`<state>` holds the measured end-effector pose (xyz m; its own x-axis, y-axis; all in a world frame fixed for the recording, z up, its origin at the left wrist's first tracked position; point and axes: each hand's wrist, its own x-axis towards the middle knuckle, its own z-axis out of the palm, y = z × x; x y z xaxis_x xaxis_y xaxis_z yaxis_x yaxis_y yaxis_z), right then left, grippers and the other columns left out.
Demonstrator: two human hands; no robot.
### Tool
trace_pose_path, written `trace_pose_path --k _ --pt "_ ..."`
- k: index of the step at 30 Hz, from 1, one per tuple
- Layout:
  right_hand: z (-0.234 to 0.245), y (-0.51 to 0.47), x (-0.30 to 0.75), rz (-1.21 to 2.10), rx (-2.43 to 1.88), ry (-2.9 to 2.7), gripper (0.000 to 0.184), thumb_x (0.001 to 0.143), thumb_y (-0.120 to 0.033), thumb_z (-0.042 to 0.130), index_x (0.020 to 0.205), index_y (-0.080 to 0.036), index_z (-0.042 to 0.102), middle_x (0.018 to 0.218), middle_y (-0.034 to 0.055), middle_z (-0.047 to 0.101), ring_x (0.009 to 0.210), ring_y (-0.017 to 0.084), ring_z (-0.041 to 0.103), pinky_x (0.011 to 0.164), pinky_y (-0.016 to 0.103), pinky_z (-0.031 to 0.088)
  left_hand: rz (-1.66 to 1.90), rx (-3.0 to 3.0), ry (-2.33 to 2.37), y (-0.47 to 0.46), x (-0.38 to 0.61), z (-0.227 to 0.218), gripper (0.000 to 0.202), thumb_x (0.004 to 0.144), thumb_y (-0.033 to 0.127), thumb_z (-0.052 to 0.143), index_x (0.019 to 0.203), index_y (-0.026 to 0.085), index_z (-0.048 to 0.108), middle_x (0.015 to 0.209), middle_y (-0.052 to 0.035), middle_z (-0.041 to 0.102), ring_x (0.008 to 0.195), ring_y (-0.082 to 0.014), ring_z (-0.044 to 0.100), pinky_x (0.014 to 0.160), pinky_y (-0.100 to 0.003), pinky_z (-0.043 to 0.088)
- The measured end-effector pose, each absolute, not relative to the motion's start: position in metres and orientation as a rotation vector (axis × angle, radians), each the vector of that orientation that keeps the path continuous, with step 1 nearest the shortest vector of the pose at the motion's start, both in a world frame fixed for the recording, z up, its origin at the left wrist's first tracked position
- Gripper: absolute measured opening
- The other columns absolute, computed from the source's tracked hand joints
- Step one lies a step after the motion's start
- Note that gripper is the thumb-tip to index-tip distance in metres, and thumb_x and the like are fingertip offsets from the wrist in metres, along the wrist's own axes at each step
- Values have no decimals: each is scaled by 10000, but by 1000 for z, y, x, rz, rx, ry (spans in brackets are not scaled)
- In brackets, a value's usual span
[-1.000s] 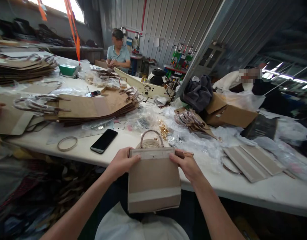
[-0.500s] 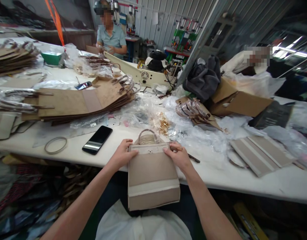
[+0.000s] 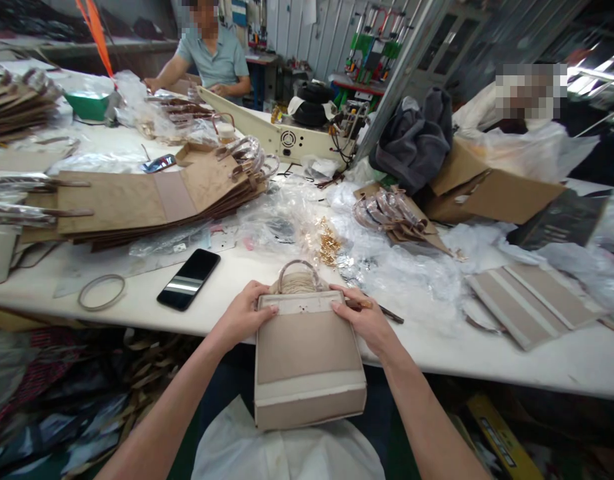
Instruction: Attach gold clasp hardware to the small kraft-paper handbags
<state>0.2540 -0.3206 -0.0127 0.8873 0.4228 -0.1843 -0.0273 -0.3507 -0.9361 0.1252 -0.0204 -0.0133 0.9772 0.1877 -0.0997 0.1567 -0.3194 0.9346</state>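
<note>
While the beige bag [image 3: 307,363] hangs off the near bench [image 3: 437,353] edge above the lap, the left hand [image 3: 243,315] and right hand [image 3: 363,320] each have their grip closed on a top corner; a black phone [image 3: 188,280] lies on the bench near the left one

Back wall [image 3: 331,27]: running in pale ribbed metal sheets across the far end of the room.
Post [image 3: 404,80]: rising as a grey steel beam from beyond the table to the top edge (slanting in this view).
Table [image 3: 537,373]: stretching long and white from left to right, filling the middle of the room.
Cabinet [image 3: 439,57]: standing dark behind the post, against the wall.
Machines [image 3: 371,53]: standing green-framed on a red-edged bench by the back wall.
Ledge [image 3: 87,47]: running brown along the left wall.
Floor [image 3: 395,453]: showing green below the table edge, lying mostly in shadow.
Light [image 3: 594,70]: glaring in bright streaks at the upper right, falling evenly on the tabletop.
</note>
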Motion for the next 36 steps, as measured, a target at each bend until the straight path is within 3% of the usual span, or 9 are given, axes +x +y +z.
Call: trace_pose_path --k 6,14,18,20,24,28,31,36 --pt "-7 -328 253 606 -1788 -283 525 893 -522 841 1343 -253 809 1363 84 775 1269 325 675 1041 405 512 10 1845 312 -25 118 -20 423 853 465 773 1177 194 782 1192 -69 683 1055 -265 633 896 -382 480" --pt "-12 -322 246 504 -1822 -237 400 879 -552 843 1104 -222 836 1118 72 823 1036 306 723 879 378 546 -65 1858 337 -23 129 -17 425 782 441 780 1142 218 742 1194 -63 702 1009 -268 640 898 -400 481" --pt "-8 -324 246 510 -1867 -323 379 917 -538 807 1154 -242 825 1184 65 817 1097 312 732 925 387 562 -48 1823 312 -25 132 -18 474 769 398 775 1210 242 697 1298 -80 679 1236 -318 625 1023 -423 477" --pt "-8 -326 247 517 -1870 -325 425 919 -526 809 1247 -256 813 1240 65 814 1143 316 732 961 397 573 -45 1796 315 -26 131 -20 468 785 396 762 1220 245 676 1301 -84 672 1254 -321 622 1031 -427 476" --pt "-15 -328 250 515 -1861 -277 626 887 -499 840 1463 -283 728 1327 62 798 1166 305 732 1001 409 579 -39 1865 319 -25 130 -20 404 806 354 730 1193 254 674 1275 -70 655 1149 -291 631 1002 -418 462" --pt "-18 -327 251 515 -1886 -279 605 874 -495 830 1433 -275 753 1345 66 788 1159 303 721 1011 415 567 -70 2012 257 -23 132 -13 335 821 321 715 1153 271 707 1197 -43 650 1024 -255 610 957 -401 443" --pt "-16 -325 251 487 -1931 -295 584 876 -490 813 1413 -264 768 1242 71 810 1110 302 715 975 416 566 -64 2037 268 -22 132 -13 383 821 312 723 1201 275 691 1239 -37 647 928 -221 589 900 -383 441" --pt "-11 -325 250 448 -1936 -318 600 867 -500 813 1407 -241 776 1027 54 807 985 279 698 880 384 559 -57 2074 208 -17 131 -20 292 879 389 711 1137 256 732 1092 -30 614 877 -216 554 846 -379 437"
